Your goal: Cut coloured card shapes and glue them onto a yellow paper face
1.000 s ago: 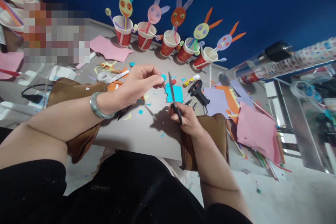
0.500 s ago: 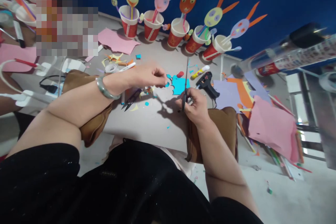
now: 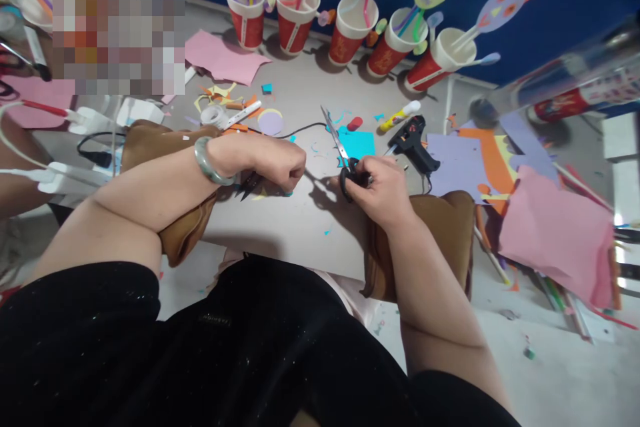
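Note:
My right hand (image 3: pixel 383 187) grips scissors (image 3: pixel 345 153) by their black handles, blades slightly apart and pointing away from me. Just beyond them lies a bright blue paper sheet (image 3: pixel 359 144) with a cut edge. My left hand (image 3: pixel 280 163) is closed, its fingertips low over the table. A tiny blue piece (image 3: pixel 289 195) shows at those fingertips; whether they pinch it is hidden. Partly under the left hand lies a second dark pair of scissors (image 3: pixel 249 185). A lilac paper oval (image 3: pixel 271 122) rests beyond that hand.
Red-and-white paper cups (image 3: pixel 350 33) holding paper rabbit figures line the back. To the right are a glue gun (image 3: pixel 417 147), a yellow glue stick (image 3: pixel 400 117), lilac paper (image 3: pixel 455 163) and pink paper (image 3: pixel 557 233). Brown cushions (image 3: pixel 425 240) sit beneath my forearms. Power adapters (image 3: pixel 75 180) lie left.
My left hand has moved left and down towards the table, away from the scissors, uncovering the lilac oval. The scissors have tilted leftward and their blades show more. The view has shifted slightly.

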Action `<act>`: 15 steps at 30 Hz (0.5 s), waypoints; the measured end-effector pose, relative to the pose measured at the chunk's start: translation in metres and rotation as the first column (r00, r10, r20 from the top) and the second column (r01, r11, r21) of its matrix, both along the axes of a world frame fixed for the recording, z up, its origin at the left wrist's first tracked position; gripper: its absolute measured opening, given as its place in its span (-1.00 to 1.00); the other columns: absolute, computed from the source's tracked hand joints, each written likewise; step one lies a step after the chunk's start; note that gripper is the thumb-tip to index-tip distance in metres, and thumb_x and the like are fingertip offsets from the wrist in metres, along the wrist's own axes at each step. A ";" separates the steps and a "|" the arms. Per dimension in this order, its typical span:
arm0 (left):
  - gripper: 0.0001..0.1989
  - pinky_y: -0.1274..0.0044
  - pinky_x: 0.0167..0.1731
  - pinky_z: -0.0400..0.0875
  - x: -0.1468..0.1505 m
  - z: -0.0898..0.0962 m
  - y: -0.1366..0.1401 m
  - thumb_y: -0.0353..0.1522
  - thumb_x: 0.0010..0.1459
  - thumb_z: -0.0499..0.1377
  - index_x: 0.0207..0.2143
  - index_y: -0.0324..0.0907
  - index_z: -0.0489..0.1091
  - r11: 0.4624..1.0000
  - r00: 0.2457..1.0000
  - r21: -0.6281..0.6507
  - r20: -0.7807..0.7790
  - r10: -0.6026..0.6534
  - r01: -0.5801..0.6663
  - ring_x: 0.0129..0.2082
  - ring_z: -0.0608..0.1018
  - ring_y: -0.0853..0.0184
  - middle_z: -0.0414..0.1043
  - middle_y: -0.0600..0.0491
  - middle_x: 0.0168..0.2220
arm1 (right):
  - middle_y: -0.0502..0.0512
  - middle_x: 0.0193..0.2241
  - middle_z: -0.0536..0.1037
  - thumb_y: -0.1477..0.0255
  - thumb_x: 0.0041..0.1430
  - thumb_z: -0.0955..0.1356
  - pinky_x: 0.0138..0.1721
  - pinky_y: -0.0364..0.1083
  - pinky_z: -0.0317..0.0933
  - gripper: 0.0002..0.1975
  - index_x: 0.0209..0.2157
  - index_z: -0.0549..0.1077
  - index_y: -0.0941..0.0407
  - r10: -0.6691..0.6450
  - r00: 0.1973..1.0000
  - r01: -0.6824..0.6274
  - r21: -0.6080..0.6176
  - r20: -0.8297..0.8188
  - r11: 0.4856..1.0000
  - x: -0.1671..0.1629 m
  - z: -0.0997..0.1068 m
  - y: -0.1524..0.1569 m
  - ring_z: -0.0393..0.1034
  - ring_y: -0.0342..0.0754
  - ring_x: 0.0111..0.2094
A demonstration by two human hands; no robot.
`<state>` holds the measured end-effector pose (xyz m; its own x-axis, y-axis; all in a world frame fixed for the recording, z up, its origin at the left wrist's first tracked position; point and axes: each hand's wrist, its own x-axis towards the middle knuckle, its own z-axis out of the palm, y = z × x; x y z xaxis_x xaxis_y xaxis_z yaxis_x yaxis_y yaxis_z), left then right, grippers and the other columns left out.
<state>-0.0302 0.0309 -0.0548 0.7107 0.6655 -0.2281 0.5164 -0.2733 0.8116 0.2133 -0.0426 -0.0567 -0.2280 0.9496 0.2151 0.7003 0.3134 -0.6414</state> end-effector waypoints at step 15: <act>-0.93 0.39 -0.16 0.27 -0.004 0.013 0.016 -0.41 -0.15 0.31 -0.61 -0.11 0.48 0.996 0.997 0.092 -0.071 -0.009 0.015 -0.29 0.54 0.16 0.26 0.12 -0.67 | -0.08 -0.61 0.27 0.23 0.12 0.50 -0.41 -0.04 0.10 -0.57 -0.57 0.23 0.05 -0.167 0.970 0.141 -0.146 -0.179 0.979 0.010 0.000 0.003 0.15 -0.14 -0.53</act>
<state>-0.0345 0.0468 -0.0422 0.7030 0.6776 -0.2160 0.5676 -0.3517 0.7444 0.2235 -0.0392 -0.0570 -0.0442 0.9928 0.1111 0.5955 0.1154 -0.7950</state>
